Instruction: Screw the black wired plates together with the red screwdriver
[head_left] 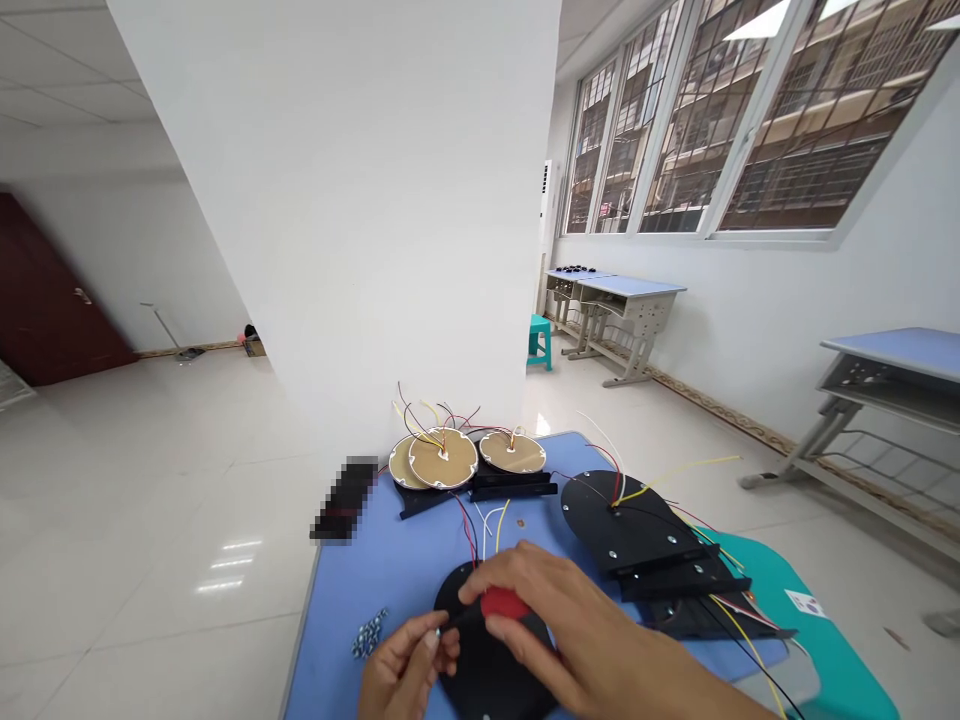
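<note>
The right hand (566, 605) is gripping a red-and-black tool (504, 603) and the left hand (409, 660) is pinching a tiny pale piece (437, 632) (a round-ended black plate (487, 672) is lying beneath their fingertips).

Bright room, evenly lit. Daylight at the windows (697, 140), upper right; lamp reflections in their top panes. White glare streaks on glossy floor (135, 540). Shadows soft. Black plate (484, 665) dark, low in detail. Wide-lens stretch toward edges; door (56, 290) leans, left. Pixelated patch (346, 500) beside table (337, 600).
</note>
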